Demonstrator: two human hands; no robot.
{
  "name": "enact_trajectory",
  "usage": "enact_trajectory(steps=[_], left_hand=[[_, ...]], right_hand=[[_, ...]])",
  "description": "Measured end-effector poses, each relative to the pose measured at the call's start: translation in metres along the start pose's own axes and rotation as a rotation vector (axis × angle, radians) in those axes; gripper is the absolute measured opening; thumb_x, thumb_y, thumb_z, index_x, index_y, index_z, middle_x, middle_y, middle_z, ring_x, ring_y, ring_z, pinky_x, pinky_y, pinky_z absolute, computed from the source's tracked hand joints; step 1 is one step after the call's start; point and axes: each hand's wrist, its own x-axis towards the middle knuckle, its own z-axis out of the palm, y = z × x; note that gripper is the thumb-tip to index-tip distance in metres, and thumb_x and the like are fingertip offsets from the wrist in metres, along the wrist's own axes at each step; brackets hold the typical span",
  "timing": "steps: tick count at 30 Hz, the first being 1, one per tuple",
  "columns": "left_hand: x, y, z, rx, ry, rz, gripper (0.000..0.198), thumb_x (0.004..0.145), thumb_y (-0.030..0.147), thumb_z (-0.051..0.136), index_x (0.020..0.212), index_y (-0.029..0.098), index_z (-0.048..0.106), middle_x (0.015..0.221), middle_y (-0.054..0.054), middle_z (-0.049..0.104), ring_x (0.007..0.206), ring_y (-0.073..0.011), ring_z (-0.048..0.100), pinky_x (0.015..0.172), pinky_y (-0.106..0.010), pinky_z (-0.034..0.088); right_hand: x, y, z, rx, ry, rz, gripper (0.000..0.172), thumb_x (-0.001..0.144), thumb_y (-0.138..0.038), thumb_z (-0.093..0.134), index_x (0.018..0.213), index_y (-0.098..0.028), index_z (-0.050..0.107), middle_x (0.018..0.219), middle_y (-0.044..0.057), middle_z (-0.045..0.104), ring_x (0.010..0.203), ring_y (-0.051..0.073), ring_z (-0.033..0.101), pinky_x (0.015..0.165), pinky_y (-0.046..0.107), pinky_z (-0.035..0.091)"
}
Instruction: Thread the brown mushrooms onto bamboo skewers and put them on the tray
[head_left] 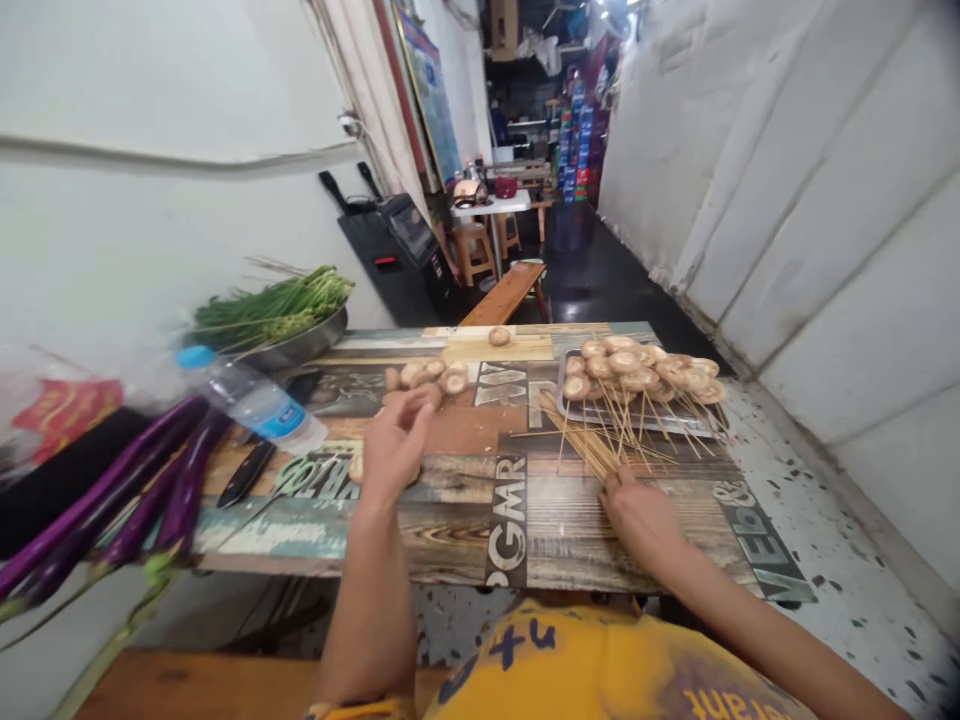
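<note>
Left of my tabletop [450, 530]: eggplants [127, 490], a steel bowl of greens [300, 345]
On it, left: a kitchen knife [247, 472], a water bottle [259, 402]
On it, middle: loose mushrooms [427, 378]
On it, right: a tray [675, 428] of skewered mushrooms [637, 368]
Beyond it: a wooden bench [506, 295]

Bright, even indoor light fills the view, with glare from lamps [611, 8] at the far end and a shine on the dark floor [592, 275]. Only a soft shadow lies under the left hand [394, 450]. Wide-angle distortion bends the walls [825, 220], and the bag [52, 410] at the edge is blurred.
</note>
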Motion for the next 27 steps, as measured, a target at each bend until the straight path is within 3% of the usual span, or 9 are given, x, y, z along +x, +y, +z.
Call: enact_trajectory(steps=[2, 4, 8, 11, 13, 18, 22, 25, 27], left_hand=[[-0.01, -0.014, -0.026, 0.288, 0.07, -0.053, 0.04, 0.081, 0.042, 0.056, 0.109, 0.015, 0.065, 0.094, -0.011, 0.069, 0.088, -0.0245, 0.064, 0.085, -0.038, 0.047], [-0.023, -0.031, -0.038, 0.539, 0.08, -0.093, 0.044, 0.082, 0.044, 0.053, 0.11, 0.012, 0.064, 0.099, -0.015, 0.068, 0.095, -0.03, 0.062, 0.088, -0.044, 0.045], [-0.048, -0.058, -0.027, 0.788, -0.031, -0.019, 0.049, 0.08, 0.046, 0.057, 0.115, 0.011, 0.063, 0.121, -0.021, 0.058, 0.118, -0.0352, 0.049, 0.099, -0.049, 0.037], [-0.058, -0.065, -0.012, 0.932, -0.029, -0.028, 0.045, 0.082, 0.042, 0.057, 0.119, 0.017, 0.063, 0.141, -0.021, 0.042, 0.132, -0.0407, 0.031, 0.099, -0.058, 0.031], [-0.06, -0.065, -0.009, 0.963, -0.045, -0.024, 0.041, 0.085, 0.036, 0.053, 0.121, 0.019, 0.061, 0.139, -0.02, 0.046, 0.13, -0.0392, 0.035, 0.099, -0.058, 0.03], [-0.06, -0.068, -0.018, 0.862, -0.196, 0.091, 0.037, 0.087, 0.029, 0.049, 0.119, 0.014, 0.06, 0.121, -0.018, 0.06, 0.114, -0.0327, 0.05, 0.099, -0.048, 0.036], [-0.063, -0.069, -0.019, 0.725, -0.073, 0.122, 0.037, 0.087, 0.032, 0.049, 0.118, 0.015, 0.06, 0.119, -0.017, 0.061, 0.118, -0.0333, 0.048, 0.102, -0.049, 0.034], [-0.067, -0.061, -0.009, 0.455, -0.029, 0.113, 0.042, 0.086, 0.035, 0.053, 0.122, 0.016, 0.057, 0.123, -0.016, 0.059, 0.119, -0.0305, 0.049, 0.106, -0.047, 0.033], [-0.067, -0.052, 0.002, 0.181, -0.01, 0.015, 0.043, 0.083, 0.035, 0.058, 0.124, 0.019, 0.056, 0.128, -0.014, 0.057, 0.121, -0.0286, 0.049, 0.107, -0.045, 0.034]], right_hand=[[0.004, 0.007, 0.003, -0.109, -0.055, -0.002, 0.015, 0.088, -0.009, 0.049, 0.089, -0.009, 0.063, 0.086, 0.016, 0.066, 0.059, 0.021, 0.066, 0.047, 0.027, 0.042], [0.007, 0.011, 0.002, -0.157, -0.073, -0.015, 0.018, 0.086, -0.004, 0.046, 0.091, -0.008, 0.064, 0.085, 0.017, 0.067, 0.063, 0.024, 0.068, 0.049, 0.028, 0.045], [0.01, 0.015, -0.003, -0.15, -0.098, -0.056, 0.019, 0.082, -0.001, 0.048, 0.084, -0.008, 0.065, 0.079, 0.017, 0.068, 0.066, 0.025, 0.069, 0.05, 0.028, 0.044], [0.008, 0.022, -0.007, -0.142, -0.095, -0.072, 0.018, 0.085, -0.006, 0.049, 0.08, -0.011, 0.066, 0.075, 0.013, 0.067, 0.063, 0.024, 0.067, 0.047, 0.026, 0.037], [0.004, 0.027, -0.008, -0.157, -0.041, -0.097, 0.02, 0.087, -0.008, 0.048, 0.08, -0.013, 0.066, 0.074, 0.011, 0.066, 0.06, 0.022, 0.065, 0.044, 0.026, 0.031], [-0.018, 0.034, 0.0, -0.107, 0.217, -0.204, 0.018, 0.088, -0.011, 0.051, 0.077, -0.017, 0.064, 0.076, 0.006, 0.063, 0.054, 0.016, 0.057, 0.047, 0.028, 0.025], [-0.032, 0.024, 0.01, -0.017, 0.366, -0.252, 0.024, 0.094, -0.018, 0.048, 0.075, -0.017, 0.062, 0.069, 0.003, 0.06, 0.054, 0.014, 0.053, 0.052, 0.028, 0.026], [-0.032, 0.011, 0.013, 0.047, 0.376, -0.292, 0.026, 0.095, -0.018, 0.046, 0.074, -0.017, 0.062, 0.069, 0.003, 0.06, 0.057, 0.015, 0.055, 0.053, 0.028, 0.026], [-0.027, 0.002, 0.014, 0.065, 0.333, -0.303, 0.025, 0.094, -0.016, 0.047, 0.072, -0.017, 0.061, 0.068, 0.003, 0.061, 0.056, 0.015, 0.056, 0.052, 0.028, 0.026]])
